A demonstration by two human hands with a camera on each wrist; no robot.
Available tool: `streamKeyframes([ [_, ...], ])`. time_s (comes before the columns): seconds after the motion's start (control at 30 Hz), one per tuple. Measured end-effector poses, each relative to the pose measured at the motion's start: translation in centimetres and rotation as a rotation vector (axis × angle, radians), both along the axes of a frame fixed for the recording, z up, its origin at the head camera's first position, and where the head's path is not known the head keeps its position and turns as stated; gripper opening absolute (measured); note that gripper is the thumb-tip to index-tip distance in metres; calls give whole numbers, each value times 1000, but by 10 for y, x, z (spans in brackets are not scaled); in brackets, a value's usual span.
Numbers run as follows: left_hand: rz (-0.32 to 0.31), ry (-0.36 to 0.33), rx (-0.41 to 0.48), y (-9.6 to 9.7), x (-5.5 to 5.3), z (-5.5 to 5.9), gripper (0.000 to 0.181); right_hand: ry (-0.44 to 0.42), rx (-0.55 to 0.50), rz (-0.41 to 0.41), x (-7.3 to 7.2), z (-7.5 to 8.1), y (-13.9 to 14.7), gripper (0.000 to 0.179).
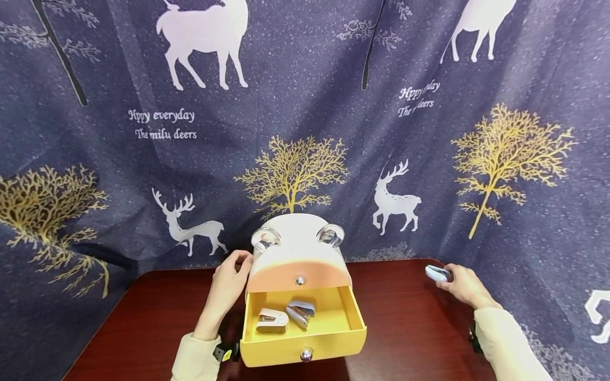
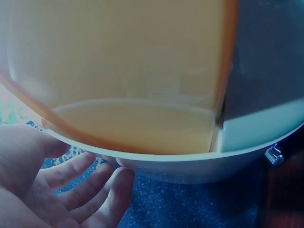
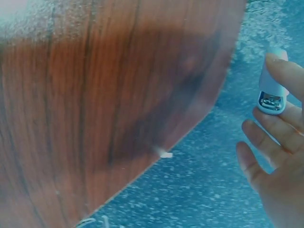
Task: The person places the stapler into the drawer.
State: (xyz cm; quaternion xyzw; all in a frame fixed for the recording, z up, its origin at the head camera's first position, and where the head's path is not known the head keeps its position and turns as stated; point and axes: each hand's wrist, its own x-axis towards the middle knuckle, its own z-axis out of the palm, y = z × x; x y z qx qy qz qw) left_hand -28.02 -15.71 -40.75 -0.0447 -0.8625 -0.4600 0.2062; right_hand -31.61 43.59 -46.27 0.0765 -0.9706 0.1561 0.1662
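A small white storage box [image 1: 297, 241] with two round silver eye-like pieces stands at the back of the table. Its yellow lower drawer [image 1: 286, 353] is pulled out. Inside lie a white mini stapler [image 1: 272, 320] and a greyish-purple mini stapler [image 1: 301, 313]. My left hand [image 1: 227, 283] is at the box's left side; in the left wrist view its loosely bent fingers [image 2: 121, 183] are against or very near the wall. Far to the right, my right hand [image 1: 469, 286] pinches a light blue mini stapler [image 1: 436, 273] between thumb and finger, above the table's edge.
An orange-fronted upper drawer [image 1: 276, 277] with a silver knob is shut above the yellow one. The dark red wooden table [image 1: 395, 323] runs under everything. Behind it hangs a dark blue curtain [image 1: 305, 100] printed with deer and trees.
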Motion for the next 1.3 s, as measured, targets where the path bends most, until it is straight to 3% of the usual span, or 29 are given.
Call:
streamKeyframes([
  [0.4,-2,-3,0,2,2,2,21,122,49,106,6,31,-23,46],
  [0.57,3,-5,4,1,3,-1,19,186,97,197,12,48,-38,47],
  [0.9,8,13,-1,-1,0,-1,20,245,217,332,33,88,-77,44],
  [1.3,10,10,-8,1,2,1,20,356,402,522,55,125,-123,48],
])
